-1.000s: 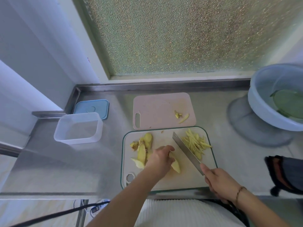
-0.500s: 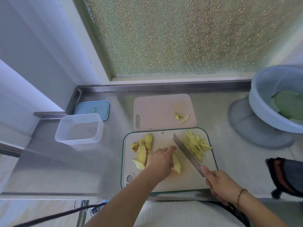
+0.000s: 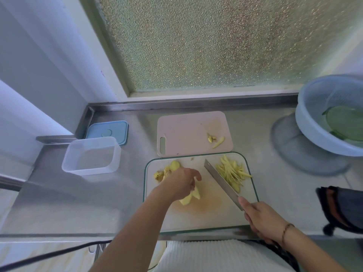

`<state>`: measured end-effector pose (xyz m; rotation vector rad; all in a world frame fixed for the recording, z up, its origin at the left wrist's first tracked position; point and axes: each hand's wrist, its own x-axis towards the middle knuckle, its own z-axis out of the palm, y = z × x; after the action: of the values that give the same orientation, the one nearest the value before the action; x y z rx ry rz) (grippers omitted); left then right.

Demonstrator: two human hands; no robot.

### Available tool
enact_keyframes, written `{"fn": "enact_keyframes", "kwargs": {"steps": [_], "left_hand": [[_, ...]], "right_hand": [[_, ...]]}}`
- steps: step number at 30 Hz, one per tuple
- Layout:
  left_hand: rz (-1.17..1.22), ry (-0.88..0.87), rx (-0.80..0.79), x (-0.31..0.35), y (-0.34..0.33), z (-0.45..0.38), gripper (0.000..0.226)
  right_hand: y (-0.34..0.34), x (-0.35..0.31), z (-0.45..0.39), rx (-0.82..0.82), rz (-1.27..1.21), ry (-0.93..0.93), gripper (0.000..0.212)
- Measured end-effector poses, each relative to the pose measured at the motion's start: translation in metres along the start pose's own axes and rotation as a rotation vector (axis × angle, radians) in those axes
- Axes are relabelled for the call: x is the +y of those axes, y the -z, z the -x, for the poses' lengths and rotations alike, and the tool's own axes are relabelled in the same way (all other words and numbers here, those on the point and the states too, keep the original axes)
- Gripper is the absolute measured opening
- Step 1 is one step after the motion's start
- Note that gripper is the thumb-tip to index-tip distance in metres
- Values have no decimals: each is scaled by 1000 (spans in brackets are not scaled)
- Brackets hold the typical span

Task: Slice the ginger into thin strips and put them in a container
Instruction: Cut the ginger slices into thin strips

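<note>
Head view: my left hand [image 3: 181, 181] curls its fingers down over the ginger slices [image 3: 191, 196] on the white board [image 3: 208, 218], slices poking out beneath. My right hand [image 3: 261, 218] grips the knife [image 3: 221, 183] beside cut strips [image 3: 232, 172].

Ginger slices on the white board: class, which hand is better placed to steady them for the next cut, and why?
Left. The left hand already rests on the ginger slices, while the right hand grips the knife, blade beside the cut strips.
</note>
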<state>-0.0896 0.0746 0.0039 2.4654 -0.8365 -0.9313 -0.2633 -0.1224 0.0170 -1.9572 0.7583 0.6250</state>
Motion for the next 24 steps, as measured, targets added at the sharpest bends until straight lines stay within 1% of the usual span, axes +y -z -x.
{"fn": "enact_keyframes", "kwargs": {"steps": [3, 5, 7, 10, 12, 14, 16, 18, 21, 24], "left_hand": [[127, 11, 108, 1, -4, -4, 33], [76, 28, 217, -4, -8, -8, 31], [27, 44, 255, -11, -12, -8, 30], [-106, -47, 177, -21, -14, -6, 28], [-185, -104, 124, -26, -12, -4, 32], [-284, -129, 87, -29, -9, -1, 35], [-367, -142, 86, -30, -8, 1, 35], [-402, -144, 105, -27, -9, 3, 32], [-393, -153, 112, -23, -9, 2, 28], [-412, -148, 100, -20, -8, 3, 31]], "right_hand": [[1, 1, 0, -5, -7, -6, 64], [1, 2, -1, -9, -16, -15, 65], [2, 2, -1, -14, -21, -21, 65], [4, 3, -2, -25, -31, -32, 64], [4, 3, -2, -30, -36, -32, 64], [4, 2, -2, -27, -27, -24, 63], [4, 1, -2, -27, -14, -9, 61], [5, 0, -2, -27, -4, 3, 61], [5, 1, -3, -19, 11, 9, 61], [5, 3, -6, -25, -12, 7, 63]]}}
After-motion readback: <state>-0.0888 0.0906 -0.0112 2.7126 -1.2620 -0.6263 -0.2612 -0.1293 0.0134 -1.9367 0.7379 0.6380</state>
